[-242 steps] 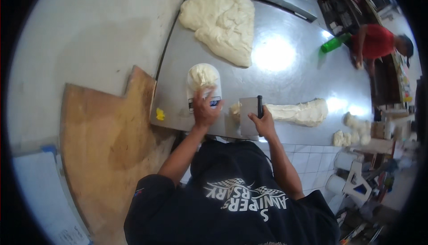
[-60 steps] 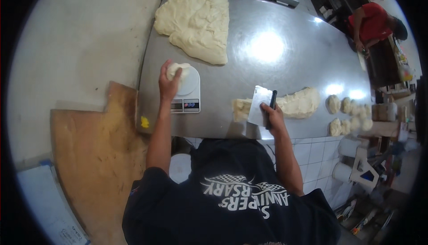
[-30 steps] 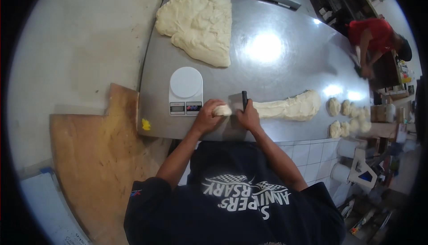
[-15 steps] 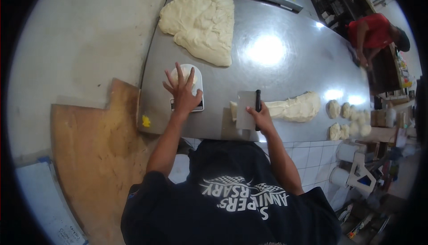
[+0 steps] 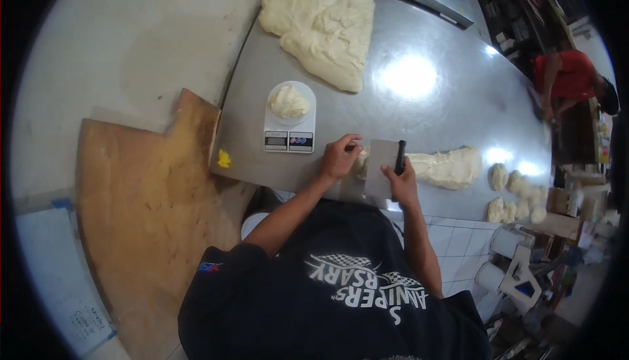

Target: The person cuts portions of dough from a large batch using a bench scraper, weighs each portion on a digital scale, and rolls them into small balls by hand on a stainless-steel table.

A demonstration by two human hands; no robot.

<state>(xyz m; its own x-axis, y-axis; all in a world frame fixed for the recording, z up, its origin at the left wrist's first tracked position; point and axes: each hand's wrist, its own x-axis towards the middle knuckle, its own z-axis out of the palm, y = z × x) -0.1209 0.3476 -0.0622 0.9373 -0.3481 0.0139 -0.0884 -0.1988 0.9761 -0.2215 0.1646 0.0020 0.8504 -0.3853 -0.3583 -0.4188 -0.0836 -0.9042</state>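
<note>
My right hand [image 5: 404,181] grips the black handle of a flat metal dough scraper [image 5: 381,170]. Its blade stands across the near end of a long strip of dough [image 5: 452,167] on the steel table. Left of the blade is a small piece of dough [image 5: 362,163], partly hidden. My left hand [image 5: 340,159] is at that piece, fingers curled against its edge. Farther left, a lump of dough [image 5: 289,102] rests on the pan of a white kitchen scale [image 5: 289,138], with neither hand on it.
A large mass of dough [image 5: 321,26] lies at the far left of the steel table [image 5: 255,72]. Several dough balls [image 5: 514,189] sit at the right end. A person in red [image 5: 569,75] works beyond. A wooden board [image 5: 157,229] is left of the table.
My left hand has left the dough on the scale and moved right to the small piece beside the scraper. The scraper stays in my right hand. The whole view has shifted slightly.
</note>
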